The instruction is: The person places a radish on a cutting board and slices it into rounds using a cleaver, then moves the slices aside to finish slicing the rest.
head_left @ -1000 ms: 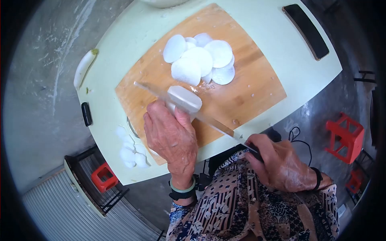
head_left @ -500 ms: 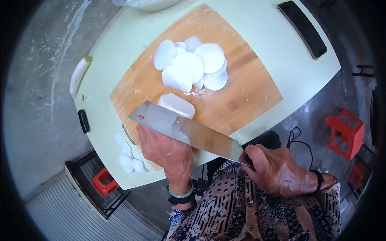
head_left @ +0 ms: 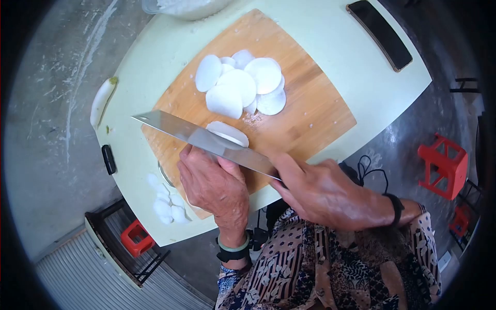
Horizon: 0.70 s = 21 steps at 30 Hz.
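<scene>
My right hand (head_left: 330,196) is closed round the handle of a cleaver (head_left: 214,143), whose wide blade reaches left across the near side of the cutting board (head_left: 315,103). A cut face of white radish (head_left: 228,133) shows just beyond the blade, with a thin slice seemingly parted along it. Behind the blade, my left hand (head_left: 217,188) has its fingers curled and gripping the rest of the radish, which is mostly hidden. Several round radish slices (head_left: 240,87) lie overlapping in a pile farther up the board.
A whole white radish (head_left: 102,101) and a black marker-like object (head_left: 108,159) lie at the table's left edge. White scraps (head_left: 170,204) sit near the left corner. A phone (head_left: 381,33) lies at the far right; a bowl (head_left: 188,8) stands at the back. Red stools (head_left: 443,165) are on the floor.
My right hand has moved left and up with the cleaver, so the blade now extends farther left over the radish. A thin slice now shows at the radish's far face.
</scene>
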Motion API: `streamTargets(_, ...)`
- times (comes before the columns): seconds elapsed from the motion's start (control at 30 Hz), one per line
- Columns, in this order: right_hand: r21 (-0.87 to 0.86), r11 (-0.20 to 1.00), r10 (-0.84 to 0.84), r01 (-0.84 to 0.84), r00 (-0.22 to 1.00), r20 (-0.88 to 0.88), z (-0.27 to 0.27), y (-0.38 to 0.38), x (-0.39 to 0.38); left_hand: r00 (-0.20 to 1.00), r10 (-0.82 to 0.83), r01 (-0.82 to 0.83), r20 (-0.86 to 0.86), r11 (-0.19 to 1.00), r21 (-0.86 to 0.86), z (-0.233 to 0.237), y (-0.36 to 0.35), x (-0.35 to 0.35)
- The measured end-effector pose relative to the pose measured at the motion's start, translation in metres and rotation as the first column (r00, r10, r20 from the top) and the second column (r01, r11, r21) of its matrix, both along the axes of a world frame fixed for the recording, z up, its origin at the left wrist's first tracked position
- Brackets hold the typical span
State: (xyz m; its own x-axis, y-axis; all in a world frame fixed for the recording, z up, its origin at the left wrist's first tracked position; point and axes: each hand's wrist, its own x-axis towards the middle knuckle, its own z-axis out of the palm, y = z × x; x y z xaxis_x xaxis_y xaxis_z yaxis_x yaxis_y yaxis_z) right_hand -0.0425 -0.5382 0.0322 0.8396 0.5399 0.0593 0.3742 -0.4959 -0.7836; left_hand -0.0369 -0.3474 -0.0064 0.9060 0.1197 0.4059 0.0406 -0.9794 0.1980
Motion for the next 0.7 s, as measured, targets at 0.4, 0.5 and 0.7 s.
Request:
streamTargets(0.4, -0.062, 0.998, 0.017, -0.033, 0.967, -0.255, -0.012, 0.0, 0.024, 0.996, -0.018, 0.007, 0.09, 0.994, 0.112, -0.009, -0.005, -0.008)
streamTargets(0.5, 0.012, 0.999, 0.045, -0.044, 0.98, -0.196, -0.015, -0.004, 0.02, 0.999, 0.043, -0.043, 0.0, 0.999, 0.024, -0.003, -0.001, -0.005)
streamTargets(0.7, -0.158, 0.985, 0.024, -0.07, 0.96, -0.278, 0.02, -0.025, 0.001, 0.998, -0.046, 0.044, 0.034, 0.997, 0.058, -0.003, 0.006, -0.002)
